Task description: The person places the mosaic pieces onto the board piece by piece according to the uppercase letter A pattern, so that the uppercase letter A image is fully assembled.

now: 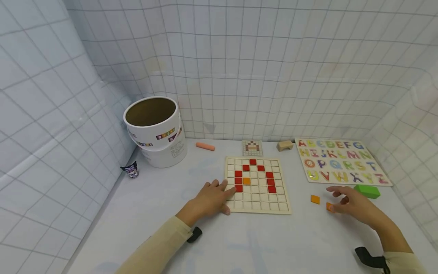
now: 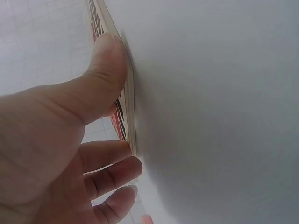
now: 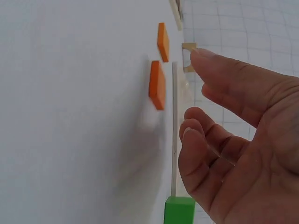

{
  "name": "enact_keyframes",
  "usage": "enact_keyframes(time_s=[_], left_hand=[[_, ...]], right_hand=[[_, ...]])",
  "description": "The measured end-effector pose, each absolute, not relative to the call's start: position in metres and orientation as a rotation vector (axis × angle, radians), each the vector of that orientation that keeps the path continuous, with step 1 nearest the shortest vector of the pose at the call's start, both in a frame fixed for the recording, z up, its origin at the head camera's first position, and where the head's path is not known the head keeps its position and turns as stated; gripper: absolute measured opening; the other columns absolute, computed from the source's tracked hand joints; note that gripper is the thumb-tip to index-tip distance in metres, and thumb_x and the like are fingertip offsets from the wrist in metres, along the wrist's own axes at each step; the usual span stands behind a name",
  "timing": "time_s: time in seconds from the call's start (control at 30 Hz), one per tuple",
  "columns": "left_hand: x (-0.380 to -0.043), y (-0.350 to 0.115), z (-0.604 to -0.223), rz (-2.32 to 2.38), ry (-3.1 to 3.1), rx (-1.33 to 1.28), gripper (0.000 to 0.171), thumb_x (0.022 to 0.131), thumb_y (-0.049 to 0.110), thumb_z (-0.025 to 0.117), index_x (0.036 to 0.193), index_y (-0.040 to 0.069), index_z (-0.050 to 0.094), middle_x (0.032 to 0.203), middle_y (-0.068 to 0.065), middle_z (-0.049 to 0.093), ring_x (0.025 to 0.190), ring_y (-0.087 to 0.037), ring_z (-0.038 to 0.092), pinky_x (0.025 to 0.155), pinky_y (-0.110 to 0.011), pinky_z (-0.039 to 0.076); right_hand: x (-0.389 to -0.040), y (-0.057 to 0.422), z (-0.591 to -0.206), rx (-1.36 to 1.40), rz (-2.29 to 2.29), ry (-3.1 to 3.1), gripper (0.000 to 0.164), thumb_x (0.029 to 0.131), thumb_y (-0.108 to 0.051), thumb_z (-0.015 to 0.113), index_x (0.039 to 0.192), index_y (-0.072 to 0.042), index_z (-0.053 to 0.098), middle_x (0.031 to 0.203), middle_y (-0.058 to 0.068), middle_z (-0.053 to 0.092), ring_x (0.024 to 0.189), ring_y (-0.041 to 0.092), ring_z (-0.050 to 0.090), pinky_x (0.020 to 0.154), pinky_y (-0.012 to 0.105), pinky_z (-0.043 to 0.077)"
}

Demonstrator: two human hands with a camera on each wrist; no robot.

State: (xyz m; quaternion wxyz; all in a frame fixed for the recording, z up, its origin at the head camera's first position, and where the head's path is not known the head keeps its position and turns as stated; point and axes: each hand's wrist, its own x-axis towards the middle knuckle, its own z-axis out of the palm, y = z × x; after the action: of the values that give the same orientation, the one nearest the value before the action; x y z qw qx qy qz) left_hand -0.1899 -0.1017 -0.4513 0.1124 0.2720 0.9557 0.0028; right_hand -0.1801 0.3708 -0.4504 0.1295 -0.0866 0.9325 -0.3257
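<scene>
A cream square grid board (image 1: 254,205) lies flat, with red tiles (image 1: 271,182) set in an arch-like pattern and one orange tile (image 1: 246,181) inside it. My left hand (image 1: 213,198) rests on the board's left edge, index finger reaching onto it near a red tile. In the left wrist view, the thumb (image 2: 108,60) lies along the board's rim. Over to the right, my right hand (image 1: 356,205) hovers by two loose orange tiles, the farther one (image 1: 315,199) and the nearer one (image 3: 157,86). The right wrist view shows a gap between its bent fingers and both tiles.
A small pattern card (image 1: 252,148) lies behind the board, between an orange stick (image 1: 205,146) and a wooden block (image 1: 284,145). At right are an alphabet board (image 1: 342,161) and a green block (image 1: 367,191). A white bucket (image 1: 161,150) and small figurine (image 1: 131,170) stand left.
</scene>
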Motion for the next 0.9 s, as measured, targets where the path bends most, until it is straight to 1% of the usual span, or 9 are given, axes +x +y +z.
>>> enact_keyframes(time_s=[0.07,0.17,0.33,0.57,0.7,0.9], left_hand=[[-0.190,-0.101,-0.452,0.000,2.804,0.801,0.083,0.084,0.055,0.075,0.156,0.029,0.044,0.160,-0.013,0.042,0.132,-0.032,0.047,0.109,-0.054,0.039],[-0.190,-0.100,-0.454,-0.008,2.807,0.806,0.083,0.083,0.055,0.075,0.156,0.029,0.044,0.159,-0.013,0.042,0.131,-0.032,0.047,0.108,-0.054,0.039],[-0.191,-0.099,-0.455,-0.014,2.817,0.794,0.084,0.083,0.056,0.074,0.157,0.030,0.043,0.160,-0.013,0.042,0.132,-0.032,0.047,0.109,-0.054,0.039],[-0.192,-0.099,-0.451,-0.015,2.815,0.782,0.086,0.082,0.056,0.075,0.157,0.028,0.043,0.160,-0.013,0.041,0.134,-0.032,0.046,0.109,-0.054,0.038],[-0.192,-0.100,-0.451,-0.006,2.814,0.793,0.085,0.083,0.055,0.075,0.157,0.028,0.043,0.160,-0.013,0.042,0.134,-0.032,0.046,0.108,-0.053,0.039],[-0.191,-0.102,-0.452,0.034,2.803,0.794,0.084,0.084,0.053,0.076,0.157,0.028,0.042,0.160,-0.013,0.041,0.135,-0.033,0.045,0.109,-0.054,0.038]], right_hand=[[-0.178,0.379,-0.455,-0.233,-0.927,2.688,0.066,0.086,-0.028,0.082,0.141,-0.001,0.056,0.123,0.018,0.059,0.094,0.023,0.056,0.071,0.028,0.050],[-0.177,0.386,-0.460,-0.199,-0.953,2.645,0.067,0.086,-0.029,0.082,0.141,-0.002,0.055,0.123,0.017,0.058,0.095,0.023,0.055,0.072,0.027,0.049],[-0.176,0.386,-0.465,-0.164,-1.054,2.580,0.065,0.089,-0.027,0.080,0.142,-0.002,0.054,0.123,0.016,0.057,0.093,0.022,0.054,0.071,0.028,0.050],[-0.177,0.388,-0.471,-0.184,-1.109,2.569,0.057,0.089,-0.022,0.079,0.137,0.000,0.058,0.114,0.013,0.060,0.088,0.016,0.054,0.071,0.026,0.051],[-0.178,0.388,-0.474,-0.214,-1.100,2.587,0.051,0.088,-0.019,0.080,0.132,-0.002,0.063,0.109,0.011,0.060,0.086,0.014,0.053,0.070,0.026,0.050],[-0.177,0.384,-0.475,-0.224,-1.062,2.611,0.043,0.087,-0.021,0.080,0.125,-0.004,0.069,0.105,0.009,0.061,0.086,0.012,0.051,0.071,0.025,0.047]])
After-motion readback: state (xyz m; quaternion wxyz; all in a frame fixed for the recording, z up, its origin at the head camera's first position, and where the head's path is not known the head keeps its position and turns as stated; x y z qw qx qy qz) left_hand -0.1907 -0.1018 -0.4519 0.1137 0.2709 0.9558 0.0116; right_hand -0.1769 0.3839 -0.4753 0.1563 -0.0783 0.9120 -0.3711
